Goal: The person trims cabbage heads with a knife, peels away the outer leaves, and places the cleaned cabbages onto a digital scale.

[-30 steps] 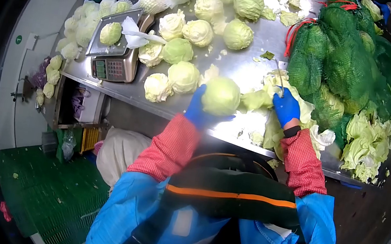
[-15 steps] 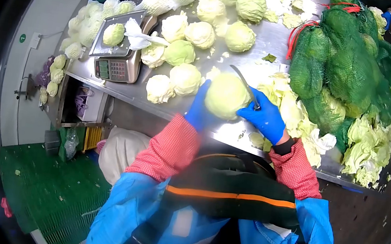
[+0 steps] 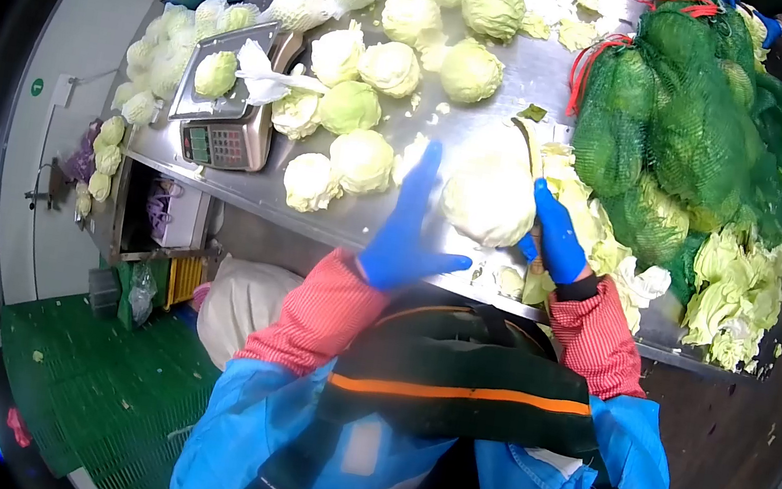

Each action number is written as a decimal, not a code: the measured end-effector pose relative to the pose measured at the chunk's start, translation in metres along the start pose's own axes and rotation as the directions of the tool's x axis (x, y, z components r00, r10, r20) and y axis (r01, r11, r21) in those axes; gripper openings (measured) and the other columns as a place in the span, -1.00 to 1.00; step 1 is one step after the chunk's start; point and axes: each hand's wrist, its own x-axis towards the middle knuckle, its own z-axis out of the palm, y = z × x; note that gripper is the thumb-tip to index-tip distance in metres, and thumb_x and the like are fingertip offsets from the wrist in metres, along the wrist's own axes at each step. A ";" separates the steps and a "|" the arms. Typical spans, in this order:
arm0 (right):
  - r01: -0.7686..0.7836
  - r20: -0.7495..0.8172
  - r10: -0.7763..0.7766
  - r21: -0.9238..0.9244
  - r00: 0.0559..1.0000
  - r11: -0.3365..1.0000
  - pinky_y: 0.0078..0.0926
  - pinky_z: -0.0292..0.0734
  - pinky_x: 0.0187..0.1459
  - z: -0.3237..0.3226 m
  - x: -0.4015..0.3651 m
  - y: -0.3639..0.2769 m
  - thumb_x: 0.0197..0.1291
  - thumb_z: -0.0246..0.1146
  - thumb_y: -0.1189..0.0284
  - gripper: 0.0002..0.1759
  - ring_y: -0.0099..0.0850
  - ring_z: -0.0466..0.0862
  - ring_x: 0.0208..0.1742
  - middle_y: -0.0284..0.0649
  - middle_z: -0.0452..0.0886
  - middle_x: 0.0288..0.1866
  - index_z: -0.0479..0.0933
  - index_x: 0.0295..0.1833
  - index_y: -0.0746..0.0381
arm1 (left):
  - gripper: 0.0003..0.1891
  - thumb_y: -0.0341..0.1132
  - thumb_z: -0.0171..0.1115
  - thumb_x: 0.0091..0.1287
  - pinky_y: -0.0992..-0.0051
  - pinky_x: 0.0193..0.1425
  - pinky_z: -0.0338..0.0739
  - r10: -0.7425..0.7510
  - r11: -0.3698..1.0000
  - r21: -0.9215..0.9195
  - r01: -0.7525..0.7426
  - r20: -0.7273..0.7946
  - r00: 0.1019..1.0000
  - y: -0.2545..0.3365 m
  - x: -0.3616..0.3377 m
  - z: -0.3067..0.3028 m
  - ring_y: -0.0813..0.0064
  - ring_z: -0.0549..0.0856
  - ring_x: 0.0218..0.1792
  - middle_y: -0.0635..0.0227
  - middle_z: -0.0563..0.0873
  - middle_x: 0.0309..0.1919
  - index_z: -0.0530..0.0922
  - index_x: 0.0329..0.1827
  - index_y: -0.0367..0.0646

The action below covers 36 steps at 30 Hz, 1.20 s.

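Note:
A large pale cabbage (image 3: 490,191) rests near the front edge of the steel table (image 3: 323,226). To its left, my left hand (image 3: 405,231) in a blue glove is spread wide and holds nothing. On the other side, my gloved right hand (image 3: 557,237) is closed round a knife (image 3: 533,151), whose blade points away from me along the cabbage's right side. Several trimmed cabbages (image 3: 361,161) lie left of and behind my left hand. Loose pale leaves (image 3: 596,225) are piled just right of my right hand.
A scale (image 3: 225,145) with a small cabbage on its pan stands at the left. Green net sacks of cabbages (image 3: 678,115) fill the right side. Net-wrapped cabbages (image 3: 161,58) lie beyond the scale. Another person's blue-gloved hand (image 3: 773,30) shows at the top right.
My left hand has let go of the cabbage and opened. The cabbage has shifted right and turned, showing a whiter side. My right hand has turned, with the knife now at the cabbage's right.

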 end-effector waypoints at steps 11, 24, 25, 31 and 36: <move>0.095 -0.018 -0.473 -0.972 0.881 0.214 -0.14 0.56 -0.33 0.015 -0.004 0.035 0.42 0.00 0.25 -0.75 -0.07 0.66 -0.34 -0.08 0.62 -0.30 0.49 -0.18 0.16 | 0.09 -0.05 0.59 -0.11 0.21 0.34 0.38 -0.279 0.868 0.409 0.281 -0.066 0.958 -0.066 0.011 0.019 0.09 0.50 0.24 -0.05 0.46 0.24 0.17 0.49 -0.19; -0.157 -0.198 -0.307 -0.976 0.931 0.153 -0.05 0.54 -0.27 -0.020 0.045 0.047 0.37 0.03 0.15 -0.67 0.03 0.66 -0.30 0.03 0.65 -0.29 0.50 -0.20 0.20 | 0.18 0.08 0.56 -0.11 0.18 0.38 0.34 -0.571 0.717 0.375 0.587 -0.166 0.804 -0.058 0.053 0.034 -0.05 0.37 0.34 -0.23 0.29 0.32 0.07 0.51 -0.27; -0.177 -0.219 -0.282 -0.970 0.934 0.168 -0.04 0.53 -0.25 -0.028 0.056 0.045 0.38 0.01 0.13 -0.64 0.04 0.66 -0.28 0.05 0.66 -0.28 0.51 -0.20 0.20 | 0.19 0.10 0.56 -0.12 0.17 0.37 0.36 -0.518 0.731 0.425 0.534 -0.164 0.840 -0.060 0.046 0.038 -0.06 0.40 0.32 -0.23 0.33 0.30 0.08 0.51 -0.28; -0.121 -0.181 -0.271 -0.967 0.945 0.224 -0.16 0.57 -0.13 0.007 0.049 0.003 0.25 0.16 -0.07 -0.46 -0.02 0.69 -0.19 0.04 0.68 -0.23 0.51 -0.04 0.23 | 0.25 -0.05 0.61 -0.15 0.17 0.36 0.34 -0.418 0.862 0.276 0.425 -0.089 0.904 -0.059 0.025 0.028 0.01 0.39 0.31 -0.13 0.33 0.31 -0.04 0.56 -0.21; -0.043 -0.154 -0.403 -0.962 0.902 0.271 -0.17 0.56 -0.09 -0.016 0.077 0.027 0.23 0.20 0.01 -0.54 -0.06 0.68 -0.14 -0.06 0.68 -0.14 0.57 -0.03 0.18 | 0.15 -0.17 0.57 -0.08 0.22 0.42 0.29 -0.253 0.956 0.147 0.253 -0.021 0.967 -0.070 0.003 0.016 0.14 0.37 0.36 -0.03 0.33 0.37 0.01 0.56 -0.19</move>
